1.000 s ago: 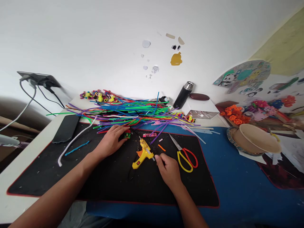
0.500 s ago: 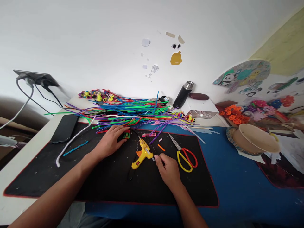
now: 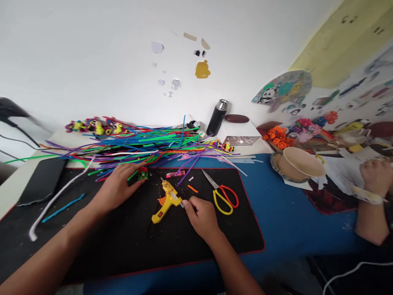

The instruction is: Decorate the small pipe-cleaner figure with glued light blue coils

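My left hand (image 3: pixel 118 186) has its fingers curved over the black mat's upper part, touching a small green and red object (image 3: pixel 143 173) with the fingertips. A yellow glue gun (image 3: pixel 166 201) lies on the mat between my hands. The thumb and curled fingers of my right hand (image 3: pixel 200 213) pinch the clear glue stick (image 3: pixel 182 204) at the gun's rear end. Scissors (image 3: pixel 221 194) with red and yellow handles lie to the right, blades apart. An orange piece (image 3: pixel 193 188) and a pink lighter-like item (image 3: pixel 175 174) rest above the gun.
Colourful pipe cleaners (image 3: pixel 147 141) are heaped behind the mat (image 3: pixel 123 246). A phone (image 3: pixel 43 180) lies at the left. Behind are a black flask (image 3: pixel 217 118) and a white box (image 3: pixel 242 133). At the right are a bowl (image 3: pixel 302 164) and another person's hands (image 3: pixel 376 176).
The view has turned to the right, bringing another person's hands into sight. My hands keep nearly the same places beside the glue gun and the green and red object.
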`<state>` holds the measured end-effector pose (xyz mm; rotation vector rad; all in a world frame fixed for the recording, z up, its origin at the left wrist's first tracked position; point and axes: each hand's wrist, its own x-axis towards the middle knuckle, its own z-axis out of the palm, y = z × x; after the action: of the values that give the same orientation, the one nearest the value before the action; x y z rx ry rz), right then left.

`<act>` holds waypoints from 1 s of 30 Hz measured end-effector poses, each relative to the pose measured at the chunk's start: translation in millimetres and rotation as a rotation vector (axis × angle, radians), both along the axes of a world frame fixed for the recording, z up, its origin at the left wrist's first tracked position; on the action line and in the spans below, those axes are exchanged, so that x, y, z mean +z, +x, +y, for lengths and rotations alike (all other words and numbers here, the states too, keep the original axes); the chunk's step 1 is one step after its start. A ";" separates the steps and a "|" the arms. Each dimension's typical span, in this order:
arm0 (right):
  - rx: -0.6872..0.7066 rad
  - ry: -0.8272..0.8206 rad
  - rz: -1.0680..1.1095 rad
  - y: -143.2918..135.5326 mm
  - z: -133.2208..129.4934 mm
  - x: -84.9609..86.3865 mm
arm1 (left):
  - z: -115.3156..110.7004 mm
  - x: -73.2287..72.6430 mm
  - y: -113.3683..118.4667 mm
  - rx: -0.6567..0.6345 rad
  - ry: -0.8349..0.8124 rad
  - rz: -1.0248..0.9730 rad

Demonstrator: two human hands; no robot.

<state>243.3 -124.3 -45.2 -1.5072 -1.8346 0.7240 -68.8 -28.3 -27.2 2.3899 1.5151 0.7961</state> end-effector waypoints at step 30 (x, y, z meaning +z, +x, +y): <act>0.074 0.034 -0.004 4.1 -0.2 -2.7 | -19.0 53.6 81.1 -0.092 -0.117 -0.306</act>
<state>247.3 -124.5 -47.9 -1.4263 -1.9050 0.7216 12.2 -47.3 26.4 2.1212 1.2842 0.9711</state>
